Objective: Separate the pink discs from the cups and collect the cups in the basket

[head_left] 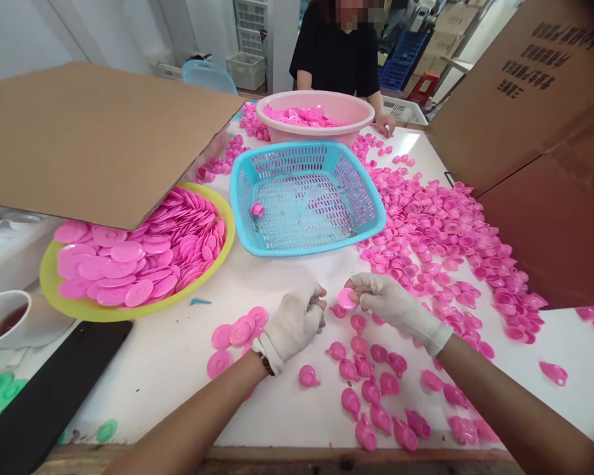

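Note:
My right hand [386, 300], in a white glove with bare fingertips, pinches a round pink disc [346, 299] over the white table. Just to its left is my left hand [297, 320], gloved the same way, with its fingers curled in; whatever they may hold is hidden. Several flat pink discs [220, 364] lie beside and partly behind my left wrist. Below my right hand, small pink toy cups with a spout or handle [371, 392] are scattered, and a single pink cup [307, 376] rests between my forearms.
Ahead stands a blue basket [309, 245] with a pink piece inside. A yellow bowl [198, 290] of pink discs is left, under cardboard [94, 132]. Pink cups [426, 218] heap at right by a carton [539, 165]. A person [336, 53] sits behind a pink tub [317, 135].

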A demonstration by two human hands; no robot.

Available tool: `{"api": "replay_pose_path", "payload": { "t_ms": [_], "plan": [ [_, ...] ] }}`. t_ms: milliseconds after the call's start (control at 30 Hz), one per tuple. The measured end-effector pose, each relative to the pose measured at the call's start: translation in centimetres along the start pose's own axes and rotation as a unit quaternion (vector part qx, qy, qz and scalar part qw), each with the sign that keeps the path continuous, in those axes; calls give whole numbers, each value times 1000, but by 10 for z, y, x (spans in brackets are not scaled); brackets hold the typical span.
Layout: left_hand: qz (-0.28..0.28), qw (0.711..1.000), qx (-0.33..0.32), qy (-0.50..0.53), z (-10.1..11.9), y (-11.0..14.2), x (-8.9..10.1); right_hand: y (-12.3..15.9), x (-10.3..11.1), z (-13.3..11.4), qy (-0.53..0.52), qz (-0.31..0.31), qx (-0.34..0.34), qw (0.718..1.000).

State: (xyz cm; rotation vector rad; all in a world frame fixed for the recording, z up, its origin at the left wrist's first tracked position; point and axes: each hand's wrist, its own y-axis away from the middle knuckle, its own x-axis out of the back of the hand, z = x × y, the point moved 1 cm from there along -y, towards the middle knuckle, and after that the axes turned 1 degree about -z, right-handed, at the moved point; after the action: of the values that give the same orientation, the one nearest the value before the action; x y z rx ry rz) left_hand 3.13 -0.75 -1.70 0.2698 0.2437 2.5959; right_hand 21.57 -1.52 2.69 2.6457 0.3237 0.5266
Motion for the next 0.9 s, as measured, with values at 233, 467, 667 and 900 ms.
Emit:
{"api": "replay_pose_path", "payload": {
  "t_ms": [233, 467, 667, 900],
  "plan": [
    [-82, 979, 145, 118, -8, -15, -24, -15, -4, 16, 152, -71, 46, 985],
    [-67, 968, 189, 148, -7, -23, -24, -28, 2, 28, 0, -194, -108, 975],
    [-62, 968, 197, 140, -14, -27, -25, -34, 4, 31, -61, -201, -131, 969],
    [-64, 966, 203, 147, -8, -25, -25, -34, 0, 32, -81, -198, -153, 965]
  ]
}}
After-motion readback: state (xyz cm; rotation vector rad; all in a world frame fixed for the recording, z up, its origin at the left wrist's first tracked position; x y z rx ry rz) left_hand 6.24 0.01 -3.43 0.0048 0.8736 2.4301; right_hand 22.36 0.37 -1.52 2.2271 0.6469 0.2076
